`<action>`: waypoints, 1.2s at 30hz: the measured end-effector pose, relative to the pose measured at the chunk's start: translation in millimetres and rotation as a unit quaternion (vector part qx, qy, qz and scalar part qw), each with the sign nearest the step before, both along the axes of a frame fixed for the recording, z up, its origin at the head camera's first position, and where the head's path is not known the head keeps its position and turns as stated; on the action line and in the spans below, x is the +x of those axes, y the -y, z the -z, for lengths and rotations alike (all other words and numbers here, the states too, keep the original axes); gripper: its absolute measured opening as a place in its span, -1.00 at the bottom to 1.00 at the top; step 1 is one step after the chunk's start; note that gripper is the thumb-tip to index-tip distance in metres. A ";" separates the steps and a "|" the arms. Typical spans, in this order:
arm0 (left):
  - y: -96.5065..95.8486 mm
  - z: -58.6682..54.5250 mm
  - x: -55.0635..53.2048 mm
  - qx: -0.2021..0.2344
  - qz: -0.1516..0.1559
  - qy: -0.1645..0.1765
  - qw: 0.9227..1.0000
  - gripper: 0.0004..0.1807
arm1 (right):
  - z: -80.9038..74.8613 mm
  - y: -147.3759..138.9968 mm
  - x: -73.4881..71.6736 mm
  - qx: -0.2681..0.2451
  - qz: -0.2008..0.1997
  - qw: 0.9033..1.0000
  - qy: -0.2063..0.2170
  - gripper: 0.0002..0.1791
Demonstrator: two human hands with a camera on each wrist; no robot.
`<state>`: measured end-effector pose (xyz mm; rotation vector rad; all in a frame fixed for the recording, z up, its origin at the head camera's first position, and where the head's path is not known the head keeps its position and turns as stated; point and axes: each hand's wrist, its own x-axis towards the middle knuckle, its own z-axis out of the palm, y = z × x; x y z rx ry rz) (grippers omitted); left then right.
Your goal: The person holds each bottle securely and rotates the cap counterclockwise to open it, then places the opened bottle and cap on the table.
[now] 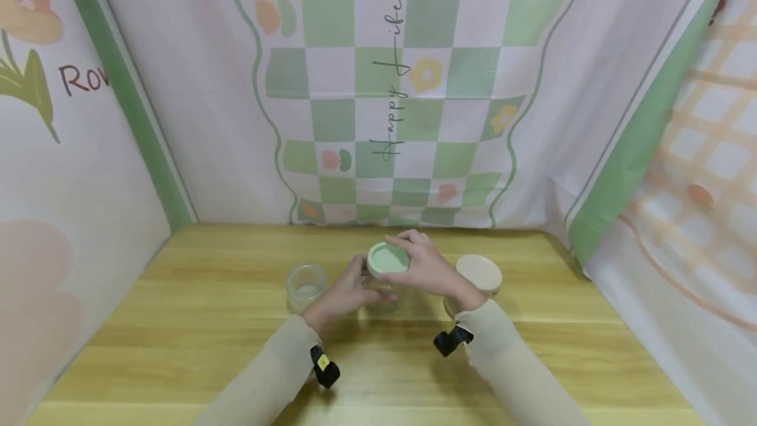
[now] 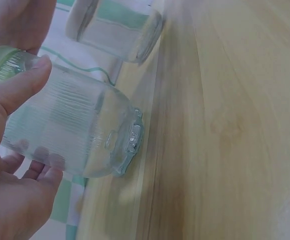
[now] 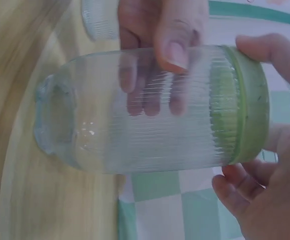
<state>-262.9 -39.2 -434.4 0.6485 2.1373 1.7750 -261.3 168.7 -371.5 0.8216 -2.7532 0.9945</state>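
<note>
A clear ribbed glass jar [image 3: 100, 145] stands upright at the middle of the table, a green lid [image 1: 388, 259] over its mouth. My left hand [image 1: 345, 289] grips the jar's side, with the thumb across the near face and the fingers curled behind, seen through the glass. From the right, my right hand [image 1: 427, 267] holds the lid's rim between thumb and fingers. The jar's base looks close to the wood in the left wrist view; whether it touches cannot be told. I see nothing inside the jar.
An open glass jar [image 1: 306, 286] stands to the left of my left hand. Right of the held jar is another jar with a cream lid [image 1: 479, 273], partly hidden by my right wrist. A printed curtain [image 1: 331, 117] hangs at the table's [image 1: 378, 373] back edge.
</note>
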 end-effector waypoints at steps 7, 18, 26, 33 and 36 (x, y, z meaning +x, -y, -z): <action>-1.0 2.9 -2.9 -0.003 -0.004 -0.003 1.000 -0.13 | -6.5 -5.4 -2.9 0.002 -0.034 0.997 0.070 -0.08; 0.1 3.6 -2.4 -0.012 -0.007 -0.010 1.000 -0.11 | -2.4 -3.5 0.0 -0.013 -0.047 0.996 0.069 0.09; 0.2 1.3 -0.7 -0.017 -0.011 -0.003 1.000 -0.08 | -7.8 11.5 10.7 0.026 0.042 0.998 -0.029 -0.11; -0.3 -0.8 1.9 -0.028 -0.022 0.004 0.999 -0.07 | -9.0 21.0 19.3 0.090 0.117 0.981 -0.130 -0.24; -0.4 -0.1 1.8 -0.023 -0.023 0.003 0.999 -0.10 | -8.5 23.1 20.6 0.099 0.125 0.978 -0.131 -0.24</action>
